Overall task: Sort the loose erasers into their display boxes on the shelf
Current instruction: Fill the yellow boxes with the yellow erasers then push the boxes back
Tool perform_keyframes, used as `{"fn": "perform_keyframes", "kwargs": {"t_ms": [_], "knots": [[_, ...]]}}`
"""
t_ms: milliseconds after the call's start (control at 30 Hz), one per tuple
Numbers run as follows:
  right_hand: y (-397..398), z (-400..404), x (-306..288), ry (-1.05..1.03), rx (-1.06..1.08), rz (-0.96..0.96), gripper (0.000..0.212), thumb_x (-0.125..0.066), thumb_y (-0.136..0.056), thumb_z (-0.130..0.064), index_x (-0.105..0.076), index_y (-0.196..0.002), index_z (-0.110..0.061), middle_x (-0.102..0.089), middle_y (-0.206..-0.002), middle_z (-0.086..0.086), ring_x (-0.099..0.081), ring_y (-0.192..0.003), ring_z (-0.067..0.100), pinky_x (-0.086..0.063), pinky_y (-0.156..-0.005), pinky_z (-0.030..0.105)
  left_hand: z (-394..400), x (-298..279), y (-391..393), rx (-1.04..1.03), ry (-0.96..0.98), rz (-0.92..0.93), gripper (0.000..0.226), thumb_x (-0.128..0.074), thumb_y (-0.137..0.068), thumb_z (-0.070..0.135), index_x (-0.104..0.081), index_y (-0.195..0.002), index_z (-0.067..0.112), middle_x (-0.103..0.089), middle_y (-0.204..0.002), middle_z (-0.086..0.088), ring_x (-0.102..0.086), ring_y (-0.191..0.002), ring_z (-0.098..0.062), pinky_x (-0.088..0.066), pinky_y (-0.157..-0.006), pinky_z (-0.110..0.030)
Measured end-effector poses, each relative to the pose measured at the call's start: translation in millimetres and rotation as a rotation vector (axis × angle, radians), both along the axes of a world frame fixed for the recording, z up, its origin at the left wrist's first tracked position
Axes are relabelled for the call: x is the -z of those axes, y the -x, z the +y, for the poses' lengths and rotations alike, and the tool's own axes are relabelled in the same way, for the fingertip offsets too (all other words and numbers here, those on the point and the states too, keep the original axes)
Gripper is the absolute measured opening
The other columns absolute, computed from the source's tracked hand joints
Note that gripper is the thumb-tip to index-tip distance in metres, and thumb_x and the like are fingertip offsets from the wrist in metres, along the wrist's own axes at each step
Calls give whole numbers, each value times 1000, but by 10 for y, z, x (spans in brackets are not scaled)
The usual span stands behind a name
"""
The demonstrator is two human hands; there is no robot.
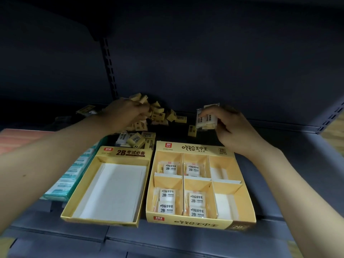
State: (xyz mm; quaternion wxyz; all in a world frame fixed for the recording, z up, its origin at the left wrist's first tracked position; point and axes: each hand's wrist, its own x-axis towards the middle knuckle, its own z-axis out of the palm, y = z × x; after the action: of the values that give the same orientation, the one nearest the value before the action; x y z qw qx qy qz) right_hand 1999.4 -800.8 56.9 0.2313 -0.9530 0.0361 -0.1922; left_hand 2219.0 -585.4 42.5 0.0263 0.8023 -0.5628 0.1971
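Note:
Two yellow display boxes stand on the shelf. The left box has one open white-floored tray with nothing in it. The right box is divided into six compartments; its left and middle columns hold wrapped white 2B erasers, the right column holds none. A pile of loose yellow erasers lies behind the boxes. My left hand reaches into the pile, its fingers curled on small yellow erasers. My right hand pinches a clear packet of white erasers above the shelf.
Teal-and-white boxes line up left of the yellow boxes. A single yellow eraser lies by itself behind the right box. A slotted shelf upright rises at the back left. An upper shelf darkens the space above.

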Motion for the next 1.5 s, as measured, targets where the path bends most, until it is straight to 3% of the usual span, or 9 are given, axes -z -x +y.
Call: {"fn": "perform_keyframes", "kwargs": {"t_ms": [167,300,433,533,633,800,1100,1200,1500], "knots": [[51,115,-27,-149,-22,37,41,-34,-78,-24,-60,-108,-28,-49,-81,-9,-45,-68,-3,-28,-55,11,110,69,95,-29,168,233,27,-64,-86,29,-66,-90,3,-68,-82,-14,-65,-73,-29,-52,-63,-36],[89,172,-22,-50,28,10,23,-44,-94,-22,-60,-109,-27,-59,-78,3,-52,-66,4,-39,-59,20,117,33,231,-181,389,409,9,-62,-87,11,-63,-95,8,-67,-97,-8,-62,-92,-24,-47,-77,-30],[184,271,-71,-116,45,63,39,-46,-96,-11,-41,-118,-42,-53,-91,-25,-52,-78,-14,-40,-63,2,148,-129,498,-212,615,572,20,-61,-84,-1,-53,-85,18,-58,-91,7,-56,-90,-11,-41,-72,-16],[266,389,-106,-208,90,83,48,-52,-94,-14,-27,-127,-39,-62,-99,-15,-62,-86,0,-49,-65,13,177,-227,740,-264,673,770,26,-66,-81,3,-49,-90,20,-54,-95,9,-58,-92,-14,-52,-70,-25],[356,548,-97,-222,146,50,42,-55,-92,-16,-32,-123,-33,-66,-103,-8,-64,-90,8,-53,-70,25,178,-249,993,-275,742,1001,30,-67,-81,4,-53,-99,23,-55,-93,15,-55,-82,-3,-46,-53,-12],[526,751,33,-194,235,13,24,-57,-91,-21,-50,-113,-28,-65,-99,-11,-62,-88,10,-52,-77,37,164,-146,1260,-176,820,1342,41,-63,-84,-2,-55,-104,34,-63,-96,13,-61,-87,-2,-48,-75,-16],[564,817,131,-250,265,-95,21,-59,-91,-16,-55,-105,-31,-64,-93,-14,-58,-83,0,-48,-69,18,209,-65,1420,-199,876,1545,46,-57,-86,-5,-56,-123,23,-65,-108,0,-62,-105,-20,-45,-100,-39],[569,803,147,-258,285,-104,20,-59,-91,-16,-55,-106,-28,-63,-93,-12,-58,-83,1,-48,-68,18,235,-19,1415,-190,855,1541,54,-58,-86,-3,-53,-119,39,-63,-116,-5,-58,-112,-22,-42,-103,-43],[574,656,85,-243,294,-67,23,-61,-89,-19,-61,-111,-27,-63,-103,-6,-60,-91,8,-50,-76,23,227,-44,1441,-148,806,1461,44,-60,-87,2,-51,-110,38,-66,-107,2,-65,-97,-16,-52,-89,-37]]}}
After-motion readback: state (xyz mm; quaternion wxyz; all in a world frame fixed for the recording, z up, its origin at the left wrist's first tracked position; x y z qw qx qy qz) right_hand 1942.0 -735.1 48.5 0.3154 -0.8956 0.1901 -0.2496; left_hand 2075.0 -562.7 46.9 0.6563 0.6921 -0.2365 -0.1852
